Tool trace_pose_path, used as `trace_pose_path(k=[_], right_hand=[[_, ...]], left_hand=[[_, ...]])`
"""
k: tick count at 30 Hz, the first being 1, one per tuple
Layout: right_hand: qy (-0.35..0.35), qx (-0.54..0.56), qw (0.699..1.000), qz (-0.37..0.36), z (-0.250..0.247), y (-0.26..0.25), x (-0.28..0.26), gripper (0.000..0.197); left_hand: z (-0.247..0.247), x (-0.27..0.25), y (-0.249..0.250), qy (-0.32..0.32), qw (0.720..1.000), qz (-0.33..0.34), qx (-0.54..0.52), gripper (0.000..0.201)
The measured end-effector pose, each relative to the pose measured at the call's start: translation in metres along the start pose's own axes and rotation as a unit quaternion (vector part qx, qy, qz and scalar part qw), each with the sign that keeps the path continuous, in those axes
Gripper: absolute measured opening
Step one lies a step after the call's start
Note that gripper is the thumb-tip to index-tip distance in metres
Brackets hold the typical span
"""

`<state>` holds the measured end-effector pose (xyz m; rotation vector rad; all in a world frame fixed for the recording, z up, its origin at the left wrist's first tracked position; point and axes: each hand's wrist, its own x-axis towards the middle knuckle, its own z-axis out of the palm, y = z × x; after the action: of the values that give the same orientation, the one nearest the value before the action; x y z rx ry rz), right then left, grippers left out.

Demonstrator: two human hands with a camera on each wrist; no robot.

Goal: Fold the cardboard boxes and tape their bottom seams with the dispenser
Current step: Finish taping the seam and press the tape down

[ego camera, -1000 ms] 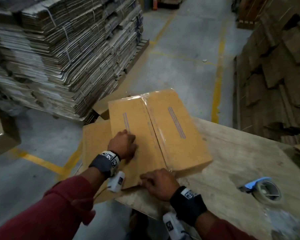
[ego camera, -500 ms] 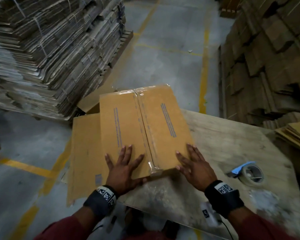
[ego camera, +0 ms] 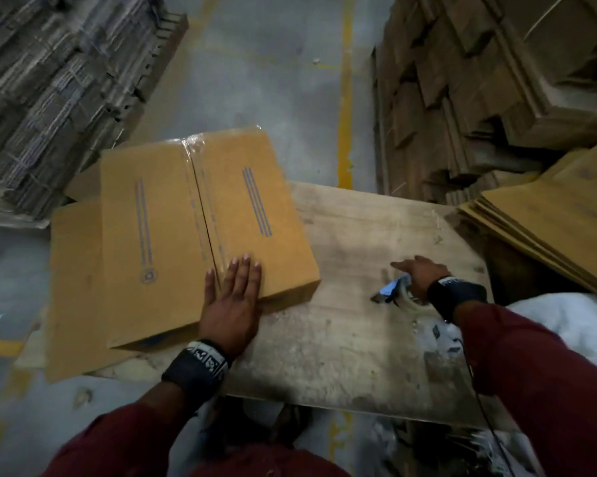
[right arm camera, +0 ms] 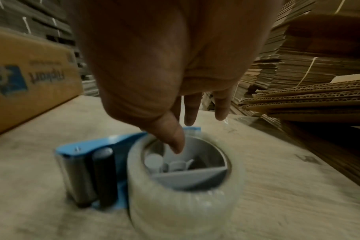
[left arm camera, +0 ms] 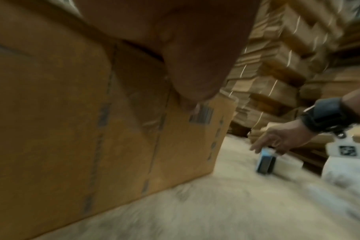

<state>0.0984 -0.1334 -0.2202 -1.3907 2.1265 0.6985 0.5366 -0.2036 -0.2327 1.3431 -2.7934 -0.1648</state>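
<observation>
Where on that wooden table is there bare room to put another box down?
Bare wood shows between the box and the tape dispenser, and along the near edge of the table. The left side is crowded.

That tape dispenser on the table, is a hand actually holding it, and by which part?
Not yet gripped. The right hand is over the tape dispenser, thumb dipping into the roll's core, fingers straight. The left hand lies flat on the box.

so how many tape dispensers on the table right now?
1. The tape dispenser sits on the table right of the box, under the right hand. Others may be out of frame.
</observation>
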Motion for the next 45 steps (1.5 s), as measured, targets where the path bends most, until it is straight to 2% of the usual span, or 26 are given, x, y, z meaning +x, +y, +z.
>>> trace_pose_path(k=[3, 6, 8, 10, 13, 16, 18, 19, 20, 21, 23, 24, 25, 26, 28, 30, 33, 37, 39, 41, 43, 45], right_hand=[[0.042, -0.046, 0.998, -0.032, 0.017, 0.001, 0.007, 0.054], [0.073, -0.074, 0.993, -0.05, 0.025, -0.006, 0.004, 0.034], [0.058, -0.036, 0.994, -0.088, 0.028, -0.016, -0.007, 0.029], [0.065, 0.068, 0.989, -0.115, 0.035, -0.028, -0.028, 0.028], [0.136, 0.207, 0.958, -0.143, 0.047, -0.045, -0.068, 0.028], [0.178, 0.256, 0.925, -0.219, 0.048, -0.067, -0.112, 0.034], [0.199, 0.299, 0.893, -0.271, 0.039, -0.088, -0.136, 0.032], [0.213, 0.315, 0.879, -0.288, 0.033, -0.099, -0.147, 0.033], [0.23, 0.326, 0.868, -0.297, 0.026, -0.111, -0.156, 0.035], [0.247, 0.333, 0.86, -0.299, 0.02, -0.122, -0.163, 0.036], [0.283, 0.335, 0.851, -0.288, 0.009, -0.146, -0.175, 0.036], [0.302, 0.333, 0.848, -0.28, 0.004, -0.159, -0.181, 0.036], [0.324, 0.321, 0.845, -0.28, -0.002, -0.173, -0.188, 0.035], [0.349, 0.292, 0.843, -0.288, -0.009, -0.187, -0.194, 0.035], [0.385, 0.205, 0.845, -0.309, -0.024, -0.216, -0.206, 0.034], [0.398, 0.15, 0.843, -0.328, -0.035, -0.242, -0.214, 0.034], [0.383, 0.167, 0.834, -0.361, -0.039, -0.283, -0.227, 0.041], [0.326, 0.294, 0.796, -0.417, -0.037, -0.336, -0.234, 0.049], [0.311, 0.314, 0.783, -0.437, -0.04, -0.357, -0.233, 0.051], [0.297, 0.305, 0.778, -0.461, -0.044, -0.375, -0.232, 0.051], [0.289, 0.292, 0.772, -0.486, -0.047, -0.39, -0.232, 0.049], [0.289, 0.278, 0.765, -0.503, -0.049, -0.401, -0.23, 0.055]], left_hand=[[0.004, -0.003, -0.002, 0.027, 1.0, 0.014, 0.01, 0.066], [0.006, -0.01, -0.003, 0.03, 0.999, 0.021, 0.017, 0.067], [0.006, -0.017, 0.001, 0.03, 0.999, 0.029, 0.028, 0.069], [0.007, -0.024, 0.004, 0.019, 0.998, 0.036, 0.037, 0.072], [-0.005, -0.026, 0.009, -0.022, 0.999, 0.005, 0.031, 0.078], [-0.043, -0.019, 0.021, -0.099, 0.995, -0.007, -0.012, 0.081], [-0.072, -0.02, 0.03, -0.144, 0.984, -0.014, -0.107, 0.087], [-0.087, -0.026, 0.033, -0.141, 0.971, -0.036, -0.187, 0.089], [-0.1, -0.032, 0.034, -0.128, 0.946, -0.072, -0.29, 0.088], [-0.111, -0.039, 0.035, -0.114, 0.902, -0.111, -0.401, 0.084], [-0.13, -0.052, 0.036, -0.099, 0.775, -0.201, -0.59, 0.085], [-0.138, -0.058, 0.035, -0.112, 0.713, -0.25, -0.645, 0.09], [-0.145, -0.063, 0.033, -0.128, 0.662, -0.287, -0.681, 0.097], [-0.149, -0.068, 0.028, -0.133, 0.621, -0.311, -0.707, 0.105], [-0.154, -0.08, 0.015, -0.106, 0.559, -0.338, -0.75, 0.113], [-0.161, -0.096, -0.003, -0.062, 0.525, -0.349, -0.774, 0.111], [-0.168, -0.123, -0.034, -0.009, 0.486, -0.355, -0.798, 0.101], [-0.165, -0.153, -0.075, 0.039, 0.392, -0.394, -0.83, 0.082], [-0.162, -0.167, -0.088, 0.035, 0.345, -0.416, -0.841, 0.065], [-0.155, -0.176, -0.099, 0.043, 0.309, -0.434, -0.845, 0.051], [-0.148, -0.183, -0.108, 0.057, 0.287, -0.449, -0.844, 0.04], [-0.143, -0.187, -0.114, 0.066, 0.289, -0.45, -0.842, 0.031]])
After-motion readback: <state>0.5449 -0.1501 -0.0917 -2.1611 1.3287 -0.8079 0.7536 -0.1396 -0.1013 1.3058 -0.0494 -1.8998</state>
